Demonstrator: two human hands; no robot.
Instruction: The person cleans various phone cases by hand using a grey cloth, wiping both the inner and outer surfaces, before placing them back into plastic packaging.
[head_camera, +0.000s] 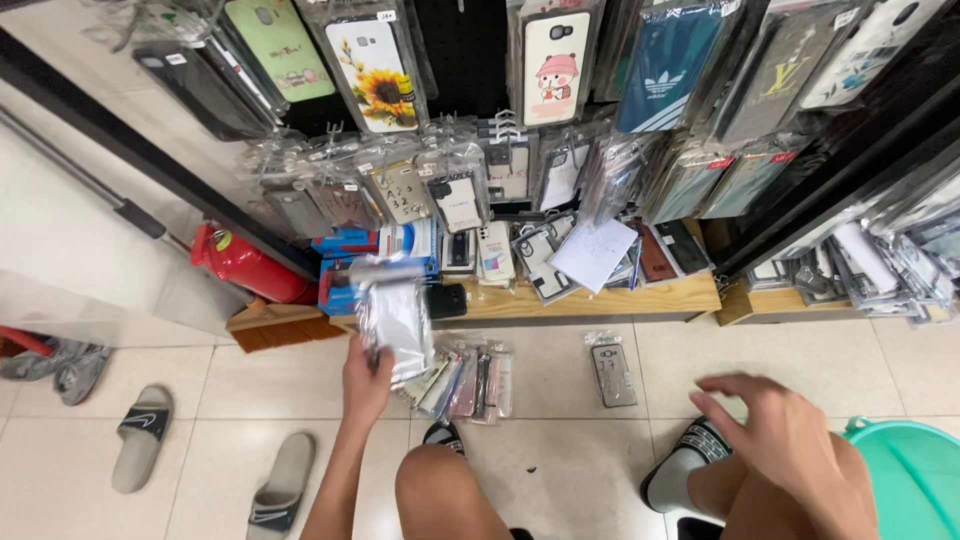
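Observation:
My left hand (366, 378) holds up a stack of phone cases in clear plastic sleeves (392, 312), blurred by motion, in front of the low wooden shelf (640, 298). My right hand (775, 430) hovers over my right knee with fingers spread and nothing in it. On the tiled floor between my hands lies a fanned pile of packaged cases (468, 378), and a single packaged case (611, 370) lies alone to its right. My knees and black slippers show at the bottom.
A black pegboard wall (465, 50) hung with several packaged phone cases rises behind the shelf. A red fire extinguisher (250, 265) lies at the left. Two grey slippers (145, 435) sit on the floor at left, and a green tub (915, 475) at bottom right.

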